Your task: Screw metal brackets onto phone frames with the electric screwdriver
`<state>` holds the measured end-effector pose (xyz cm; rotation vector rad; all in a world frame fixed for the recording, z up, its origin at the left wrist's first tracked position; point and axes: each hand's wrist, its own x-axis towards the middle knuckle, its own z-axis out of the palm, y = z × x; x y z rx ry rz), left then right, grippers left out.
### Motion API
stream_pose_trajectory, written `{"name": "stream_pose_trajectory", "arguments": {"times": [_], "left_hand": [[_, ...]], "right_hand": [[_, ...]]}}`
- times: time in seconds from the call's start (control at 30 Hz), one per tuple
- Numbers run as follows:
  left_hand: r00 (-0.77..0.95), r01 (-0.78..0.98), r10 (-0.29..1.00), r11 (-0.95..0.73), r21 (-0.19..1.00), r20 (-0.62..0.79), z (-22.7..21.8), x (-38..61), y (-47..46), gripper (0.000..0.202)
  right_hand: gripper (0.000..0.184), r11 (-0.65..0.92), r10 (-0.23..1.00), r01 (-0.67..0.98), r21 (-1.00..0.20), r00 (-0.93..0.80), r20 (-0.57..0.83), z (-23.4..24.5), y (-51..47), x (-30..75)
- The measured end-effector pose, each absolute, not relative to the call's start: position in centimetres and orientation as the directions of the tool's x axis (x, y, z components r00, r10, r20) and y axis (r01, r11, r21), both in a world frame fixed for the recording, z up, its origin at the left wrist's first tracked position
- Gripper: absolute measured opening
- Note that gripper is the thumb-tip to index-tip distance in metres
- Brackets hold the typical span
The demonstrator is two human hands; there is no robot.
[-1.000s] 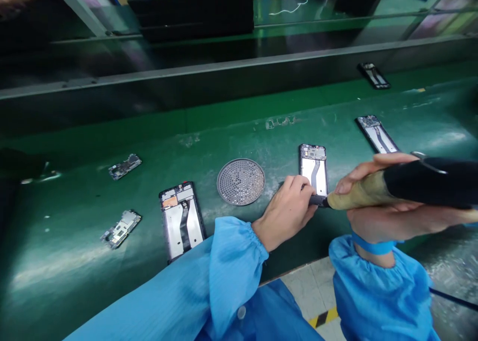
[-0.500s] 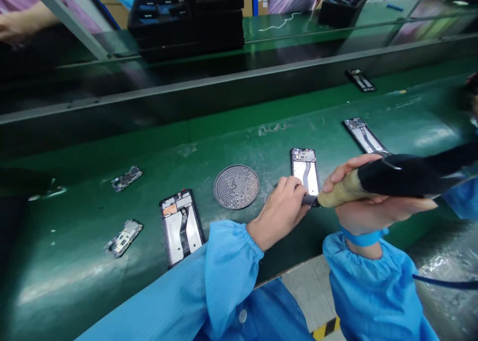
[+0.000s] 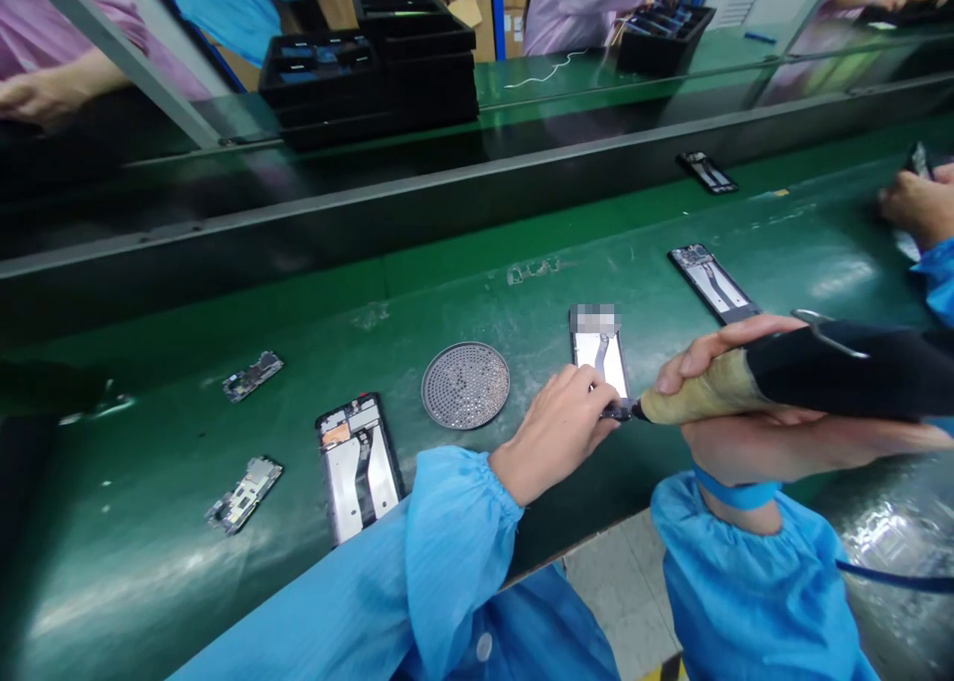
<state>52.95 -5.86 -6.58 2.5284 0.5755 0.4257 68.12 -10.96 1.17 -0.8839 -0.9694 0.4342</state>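
Note:
My left hand [image 3: 553, 415] is closed on the lower end of an opened phone [image 3: 602, 361], whose silver inside and dark ribbon cable face up. My right hand [image 3: 779, 452] wraps round a black electric screwdriver [image 3: 835, 371] with a tan taped nose. The screwdriver lies nearly level, its tip at the phone's lower end beside my left fingertips. Exactly where the tip touches is hidden. Left of my hand sits a round perforated tray [image 3: 454, 388] with many tiny screws on its right side. Another opened phone [image 3: 347, 477] lies by my left sleeve.
Two loose circuit boards [image 3: 253, 376] [image 3: 244, 495] lie at the left of the green bench [image 3: 164, 423]. Further opened phones [image 3: 714, 283] [image 3: 708, 172] lie to the right. A co-worker's hand [image 3: 924, 209] holds something at the right edge. Black trays [image 3: 417, 65] stand behind the ledge.
The screwdriver's tip has drawn slightly away from my left fingers, its rear end has shifted, and the view has tilted a little. A co-worker's hand has come into sight at the right.

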Motion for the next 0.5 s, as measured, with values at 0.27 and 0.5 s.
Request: {"name": "stream_pose_trajectory", "arguments": {"times": [0.27,0.5], "left_hand": [[0.861,0.328,0.473,-0.797,0.507,0.187,-6.6,53.4,-6.0,0.008],[0.872,0.367,0.46,-0.84,0.4,0.165,-6.3,54.3,-6.3,0.017]], "right_hand": [[0.084,0.628,0.62,0.104,-0.771,0.533,0.576,0.0,-10.6,69.0],[0.068,0.495,0.674,0.01,-0.869,0.627,0.391,1.8,-12.7,69.7]]}}
